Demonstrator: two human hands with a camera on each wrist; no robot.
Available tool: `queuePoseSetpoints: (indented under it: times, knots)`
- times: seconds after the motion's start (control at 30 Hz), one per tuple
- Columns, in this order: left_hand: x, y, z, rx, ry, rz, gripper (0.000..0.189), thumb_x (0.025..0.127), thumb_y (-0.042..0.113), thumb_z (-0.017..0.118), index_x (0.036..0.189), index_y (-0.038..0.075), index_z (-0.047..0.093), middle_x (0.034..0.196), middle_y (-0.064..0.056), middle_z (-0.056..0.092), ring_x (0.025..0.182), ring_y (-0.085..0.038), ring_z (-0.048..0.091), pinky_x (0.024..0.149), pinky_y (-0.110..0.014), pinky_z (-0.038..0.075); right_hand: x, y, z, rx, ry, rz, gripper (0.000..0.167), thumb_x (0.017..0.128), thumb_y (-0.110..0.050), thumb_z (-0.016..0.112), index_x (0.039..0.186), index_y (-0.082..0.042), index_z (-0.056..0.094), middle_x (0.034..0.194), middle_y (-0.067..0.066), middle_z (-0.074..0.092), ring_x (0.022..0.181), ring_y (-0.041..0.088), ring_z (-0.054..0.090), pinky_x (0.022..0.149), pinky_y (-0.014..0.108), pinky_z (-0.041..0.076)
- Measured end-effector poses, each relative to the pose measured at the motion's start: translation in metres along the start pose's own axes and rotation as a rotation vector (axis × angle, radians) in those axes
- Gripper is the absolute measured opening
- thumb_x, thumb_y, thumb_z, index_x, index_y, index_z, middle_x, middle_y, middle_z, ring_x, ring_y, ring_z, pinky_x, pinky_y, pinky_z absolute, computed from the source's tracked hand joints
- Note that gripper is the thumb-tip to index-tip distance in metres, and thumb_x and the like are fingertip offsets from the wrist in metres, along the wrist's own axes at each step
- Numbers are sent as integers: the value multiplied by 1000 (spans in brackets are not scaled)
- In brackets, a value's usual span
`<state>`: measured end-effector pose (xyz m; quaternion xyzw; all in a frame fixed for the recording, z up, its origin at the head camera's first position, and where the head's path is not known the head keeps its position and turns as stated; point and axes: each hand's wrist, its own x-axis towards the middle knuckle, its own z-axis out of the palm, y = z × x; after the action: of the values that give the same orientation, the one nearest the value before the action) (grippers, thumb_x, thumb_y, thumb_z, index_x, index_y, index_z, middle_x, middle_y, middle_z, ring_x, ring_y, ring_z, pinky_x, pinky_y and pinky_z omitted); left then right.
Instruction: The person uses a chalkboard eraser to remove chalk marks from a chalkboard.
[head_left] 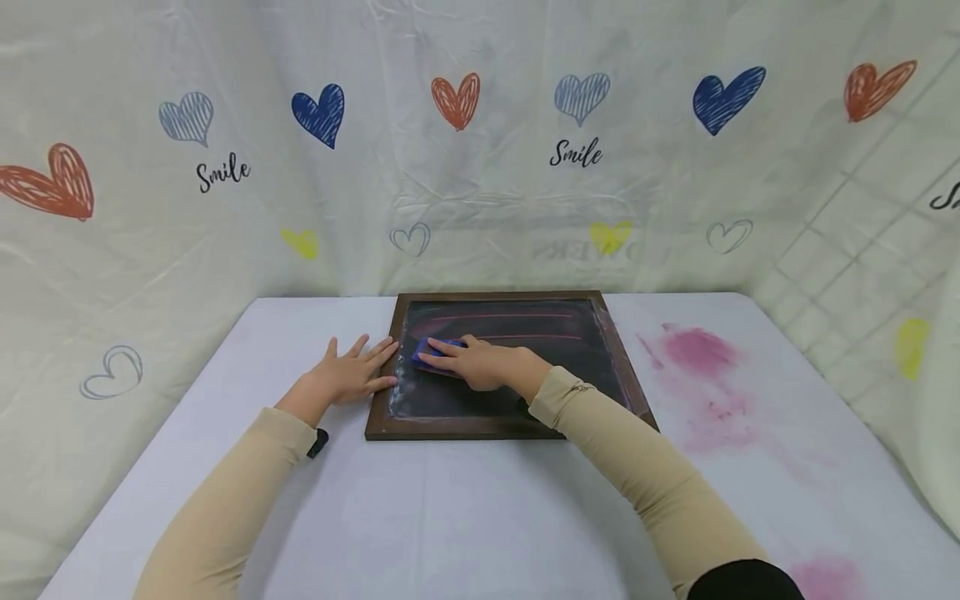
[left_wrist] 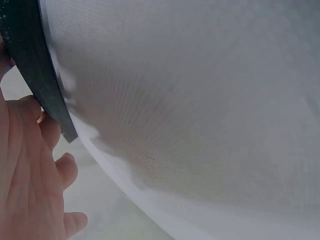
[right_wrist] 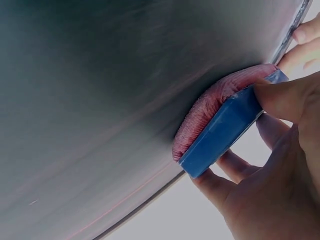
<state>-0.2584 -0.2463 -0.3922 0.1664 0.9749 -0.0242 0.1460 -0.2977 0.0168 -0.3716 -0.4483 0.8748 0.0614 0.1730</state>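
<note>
A wood-framed chalkboard [head_left: 510, 392] lies on the white table, with pink chalk lines [head_left: 517, 337] across its upper part. My right hand [head_left: 483, 364] holds a blue board eraser [head_left: 422, 354] against the board's left side. In the right wrist view the thumb and fingers grip the blue back of the eraser [right_wrist: 222, 131], and its pink-dusted felt pad [right_wrist: 207, 112] meets the dark surface. My left hand [head_left: 348, 372] is spread at the frame's left edge, fingertips resting on the wood. The left wrist view shows that hand [left_wrist: 35, 165] beside the frame [left_wrist: 37, 65].
Pink chalk smudges [head_left: 701, 352] mark the white table [head_left: 450, 517] right of the board, and another patch lies near the front right. A curtain [head_left: 495, 192] printed with hearts and words hangs behind the table and along its sides.
</note>
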Motion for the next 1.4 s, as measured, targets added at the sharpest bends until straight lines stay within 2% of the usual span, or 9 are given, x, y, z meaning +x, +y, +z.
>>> queuePoseSetpoints:
  times: [0.3,0.47,0.6,0.73,0.83,0.97,1.07,1.23,1.4]
  knots:
    - [-1,1,-2,19,10,-2,76,108,58,35,166,14,14,171,-9,14,155,-41,12,114,-76,4,-34,33,4,62,29,28,69,109,-9,49,166,-29,16,172,0,5,140,41,35,97,49,49]
    - [-4,0,-3,1,8,-2,76,108,58,36,166,14,14,171,-9,14,155,-42,12,114,-76,3,-51,55,10,114,43,72,67,109,-10,49,166,-28,18,173,1,4,130,35,41,85,43,49]
    - [-9,-3,-3,9,14,-9,76,108,57,37,166,13,16,171,-10,15,154,-42,13,113,-76,4,-65,71,16,169,56,89,66,110,-10,48,166,-26,17,173,5,2,129,38,40,91,48,48]
    - [-8,-2,-2,2,9,-6,77,108,57,38,166,13,15,171,-10,15,154,-42,12,114,-76,4,-82,88,22,238,77,87,65,109,-5,47,166,-19,18,172,12,3,139,52,31,104,61,42]
    - [-4,-1,0,-3,4,1,78,107,61,34,167,15,12,172,-8,11,155,-40,9,114,-75,3,-95,100,26,242,96,107,65,107,-1,49,165,-13,22,170,19,7,139,59,28,105,66,39]
    - [-2,-3,5,20,0,-7,79,106,64,29,167,17,11,172,-6,10,156,-39,8,114,-75,2,-104,107,27,171,114,173,63,105,1,50,163,-6,25,167,26,14,133,57,40,104,64,39]
    - [-2,-4,6,18,15,-7,78,107,62,33,167,15,14,172,-8,12,155,-40,9,114,-76,2,-105,106,27,134,130,279,63,104,1,50,162,-2,25,164,31,18,134,55,44,109,66,34]
    - [0,-3,7,4,17,3,78,107,60,35,167,15,13,172,-8,12,155,-40,9,113,-76,2,-101,101,26,194,121,469,64,104,-1,48,163,-2,22,165,32,14,140,65,26,110,71,31]
    - [2,-4,8,9,19,7,79,106,62,33,167,15,12,172,-8,12,155,-40,9,114,-76,2,-98,104,25,192,127,467,63,103,3,45,162,2,21,163,35,14,147,54,23,114,68,25]
